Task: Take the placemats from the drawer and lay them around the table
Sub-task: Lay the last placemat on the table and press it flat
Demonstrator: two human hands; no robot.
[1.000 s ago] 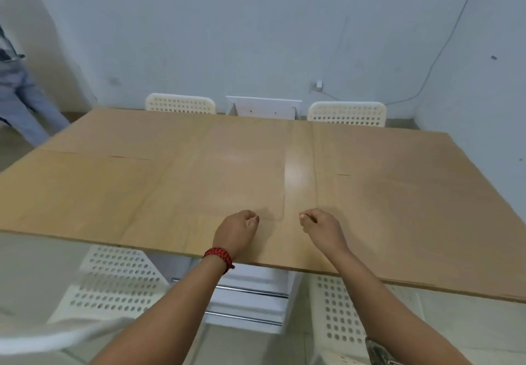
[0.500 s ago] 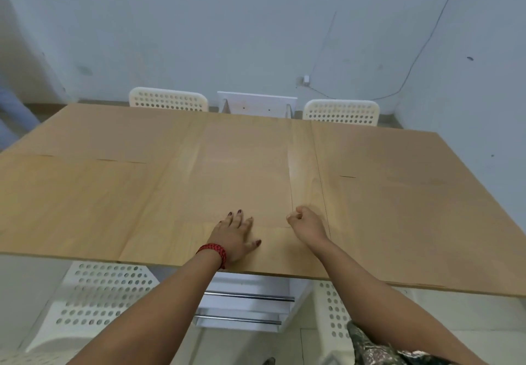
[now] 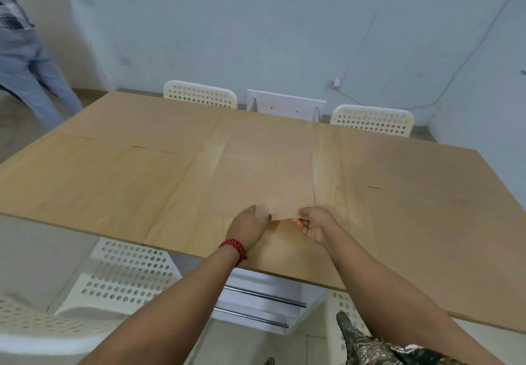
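Observation:
A thin tan placemat, almost the colour of the wood, lies in the middle of the wooden table. Its near edge is raised a little off the surface. My left hand, with a red bracelet at the wrist, pinches that edge from the left. My right hand pinches it from the right, and the two hands are close together. More tan placemats lie flat to the left and to the right. The white drawer unit with metal bar handles stands under the table's near edge.
White perforated chairs stand at the far side and at the near left. A white board leans behind the far edge. A person in jeans stands at the far left. Walls close off the back and right.
Half a second ago my left hand lay flat on the mat. Now it has closed on the near edge beside my right hand, and that edge is lifted.

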